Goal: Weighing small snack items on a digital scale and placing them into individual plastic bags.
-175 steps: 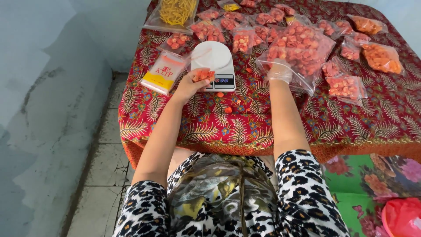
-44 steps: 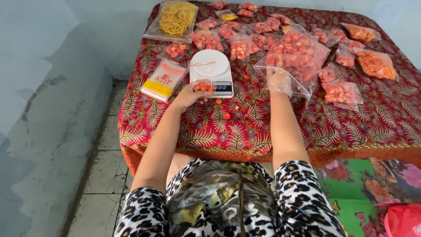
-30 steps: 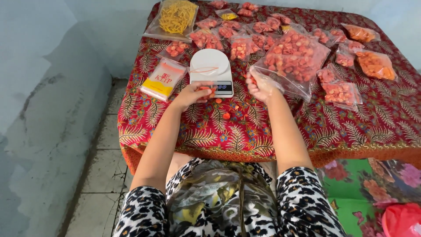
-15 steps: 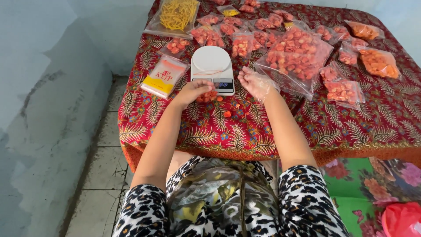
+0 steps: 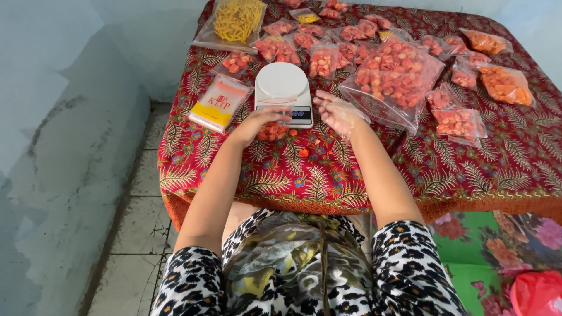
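The bare left hand (image 5: 261, 122) cups a small clear bag of red-orange snack pieces (image 5: 271, 131) just below the white digital kitchen scale (image 5: 283, 100), while the plastic-gloved right hand (image 5: 338, 113), fingers spread and empty, hovers just beside to its right.

one white scale (image 5: 283, 88), one yellow-labelled packet (image 5: 219, 103), two hands (one gloved), three orange-filled bags.

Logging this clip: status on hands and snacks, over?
Left hand holds a small snack bag by the scale. Gloved right hand open, empty. Loose pieces on the cloth.

Scale (image 5: 282, 88) left of big bag (image 5: 393, 76)
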